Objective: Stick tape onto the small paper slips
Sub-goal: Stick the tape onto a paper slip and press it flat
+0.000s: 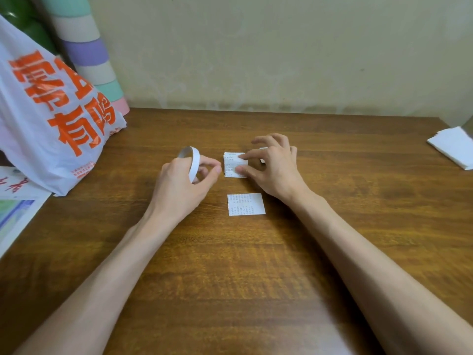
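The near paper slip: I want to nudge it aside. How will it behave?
Probably light and floppy: the near paper slip looks thin and lies flat. It would likely slide easily on the smooth wooden table, but may be hard to lift by an edge.

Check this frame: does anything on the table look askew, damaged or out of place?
Nothing stands out. The upper slip and lower slip lie flat on the table. The left hand grips the tape roll; the right hand touches the upper slip with its fingertips. The plastic bag slumps at the left, apart from them.
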A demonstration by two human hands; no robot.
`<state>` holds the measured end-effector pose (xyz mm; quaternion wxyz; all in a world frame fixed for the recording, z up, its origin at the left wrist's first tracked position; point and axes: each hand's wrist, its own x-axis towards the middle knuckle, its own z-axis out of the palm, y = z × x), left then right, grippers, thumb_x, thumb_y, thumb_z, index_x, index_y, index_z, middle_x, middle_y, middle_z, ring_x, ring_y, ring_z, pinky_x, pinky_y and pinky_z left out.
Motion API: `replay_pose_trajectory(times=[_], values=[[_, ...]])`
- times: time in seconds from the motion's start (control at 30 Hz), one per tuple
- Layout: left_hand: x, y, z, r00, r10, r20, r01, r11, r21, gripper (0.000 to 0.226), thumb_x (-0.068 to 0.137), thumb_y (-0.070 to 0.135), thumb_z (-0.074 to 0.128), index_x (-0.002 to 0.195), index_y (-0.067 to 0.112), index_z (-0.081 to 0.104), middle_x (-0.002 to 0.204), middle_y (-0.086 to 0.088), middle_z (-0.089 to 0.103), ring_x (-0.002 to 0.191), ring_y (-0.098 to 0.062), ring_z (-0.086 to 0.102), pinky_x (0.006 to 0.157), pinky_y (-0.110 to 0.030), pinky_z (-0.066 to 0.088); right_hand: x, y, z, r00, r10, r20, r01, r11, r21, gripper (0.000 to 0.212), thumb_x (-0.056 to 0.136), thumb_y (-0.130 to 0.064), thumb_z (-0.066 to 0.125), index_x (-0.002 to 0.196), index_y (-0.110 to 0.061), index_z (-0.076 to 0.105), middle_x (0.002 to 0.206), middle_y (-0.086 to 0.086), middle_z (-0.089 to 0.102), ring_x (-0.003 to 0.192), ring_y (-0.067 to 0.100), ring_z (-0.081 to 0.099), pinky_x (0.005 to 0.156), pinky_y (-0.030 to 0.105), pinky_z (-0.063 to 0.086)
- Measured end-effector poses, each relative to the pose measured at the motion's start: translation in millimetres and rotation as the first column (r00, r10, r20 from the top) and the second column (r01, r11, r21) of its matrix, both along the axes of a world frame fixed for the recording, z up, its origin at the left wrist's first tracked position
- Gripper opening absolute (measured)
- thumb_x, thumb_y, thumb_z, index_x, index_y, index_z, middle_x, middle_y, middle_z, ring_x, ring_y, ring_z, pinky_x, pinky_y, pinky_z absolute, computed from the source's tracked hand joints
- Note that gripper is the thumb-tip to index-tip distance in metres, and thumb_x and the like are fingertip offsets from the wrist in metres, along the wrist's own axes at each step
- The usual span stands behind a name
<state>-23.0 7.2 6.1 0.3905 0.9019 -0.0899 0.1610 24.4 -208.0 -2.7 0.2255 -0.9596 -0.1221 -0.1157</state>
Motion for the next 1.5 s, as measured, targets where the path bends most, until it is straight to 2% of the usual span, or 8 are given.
replay_pose_trajectory(times=[0.17,0.27,0.47,0.8,0.97,1.1,1.27,1.5], values=[[-2,-6,4,0.999,0.018,-0.041,-0.022,0.995,-0.094,0.045,0.091,0.053,0.072,0.129,0.029,0.072,0.098,0.016,0.076,0.06,0.0,0.066,0.069,-0.022,0.051,-19,-3,8,0.966,0.244,-0.084,-0.171,0.849,0.499,0.032,0.091,-0.026,0.083,0.122,-0.027,0.077,0.094,-0.006,0.08,0.088,0.005,0.072,0.08,0.021,0.048],[-3,-8,3,0.994,-0.026,-0.105,-0.003,0.964,-0.266,0.04,0.088,0.047,0.079,0.123,0.03,0.076,0.101,0.011,0.079,0.053,-0.002,0.061,0.063,-0.022,0.048,-33,-4,13,0.94,0.326,-0.098,-0.235,0.83,0.505,0.046,0.091,-0.018,0.082,0.135,-0.026,0.07,0.085,-0.004,0.08,0.082,0.011,0.074,0.071,0.013,0.043],[-5,-9,2,0.977,-0.085,-0.193,0.02,0.948,-0.318,0.022,0.084,0.032,0.087,0.103,0.024,0.081,0.084,0.009,0.079,0.044,-0.01,0.055,0.057,-0.022,0.049,-49,-13,18,0.968,0.163,-0.192,-0.004,0.772,0.635,0.018,0.088,-0.028,0.086,0.1,-0.016,0.079,0.087,0.003,0.08,0.082,0.012,0.077,0.089,0.041,0.062],[-6,-11,5,0.959,-0.138,-0.249,0.074,0.965,-0.25,0.006,0.088,0.032,0.083,0.088,0.026,0.082,0.076,0.009,0.077,0.045,-0.008,0.057,0.053,-0.023,0.047,-63,-16,4,0.988,0.074,-0.135,-0.003,0.885,0.465,0.011,0.097,-0.03,0.075,0.086,-0.032,0.076,0.075,-0.02,0.071,0.073,-0.002,0.063,0.067,0.011,0.042],[-6,-10,5,0.954,-0.132,-0.268,0.067,0.968,-0.241,0.007,0.088,0.032,0.083,0.087,0.025,0.082,0.065,0.012,0.074,0.043,-0.009,0.054,0.054,-0.025,0.051,-65,-18,6,0.968,0.024,-0.249,0.136,0.783,0.607,0.011,0.092,-0.03,0.081,0.085,-0.022,0.077,0.067,-0.008,0.074,0.059,0.018,0.067,0.056,0.03,0.054],[-3,-8,2,0.958,-0.126,-0.259,0.074,0.976,-0.204,0.005,0.093,0.029,0.078,0.098,0.029,0.08,0.082,0.013,0.078,0.043,-0.012,0.056,0.057,-0.025,0.051,-62,-19,7,0.949,0.0,-0.315,0.185,0.808,0.559,0.01,0.094,-0.03,0.079,0.086,-0.024,0.078,0.063,-0.01,0.072,0.056,0.004,0.063,0.053,0.017,0.049],[1,-2,-3,0.971,-0.095,-0.22,0.056,0.983,-0.175,0.013,0.096,0.021,0.072,0.103,0.031,0.079,0.085,0.018,0.078,0.044,-0.01,0.054,0.055,-0.024,0.048,-62,-24,9,0.929,0.01,-0.369,0.202,0.823,0.53,0.006,0.094,-0.03,0.079,0.092,-0.024,0.08,0.061,-0.01,0.072,0.054,-0.004,0.06,0.054,0.009,0.041],[2,0,-3,0.986,-0.055,-0.156,0.041,0.995,-0.092,0.014,0.093,0.026,0.075,0.103,0.034,0.08,0.092,0.019,0.077,0.044,-0.005,0.05,0.062,-0.024,0.048,-62,-20,9,0.918,0.037,-0.394,0.185,0.84,0.51,0.005,0.092,-0.029,0.081,0.095,-0.025,0.078,0.077,-0.005,0.079,0.071,0.012,0.075,0.081,0.032,0.061]])
